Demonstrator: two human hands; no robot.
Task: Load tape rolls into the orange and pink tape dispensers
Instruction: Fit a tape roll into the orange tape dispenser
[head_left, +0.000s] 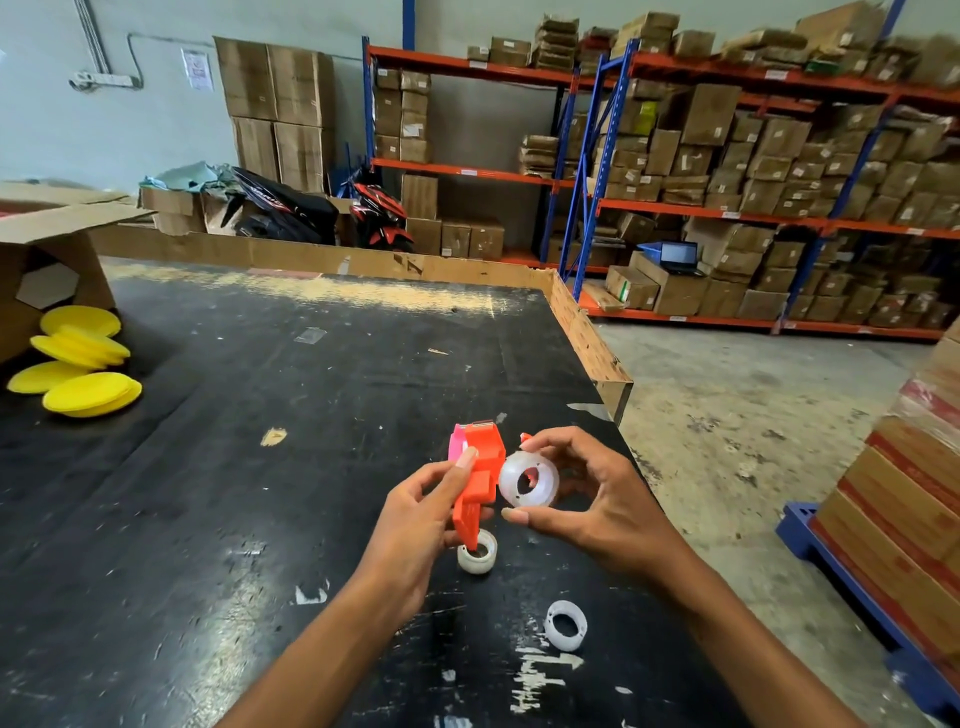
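Observation:
My left hand (415, 519) grips the orange tape dispenser (480, 483) upright above the black table (234, 467). A pink dispenser (457, 441) shows just behind it, partly hidden. My right hand (587, 499) holds a clear tape roll (529, 479) by its rim, right beside the orange dispenser. A small orange piece (525, 438) peeks out behind my right fingers. Two more clear tape rolls lie on the table: one (477, 556) under the dispenser's lower end, another (565, 625) nearer to me on the right.
Yellow foam pads (83, 364) lie at the table's left beside an open cardboard box (47, 249). A cardboard rim (587, 332) lines the table's far and right edges. Stacked cartons on a blue pallet (893, 519) stand at the right; shelving fills the back.

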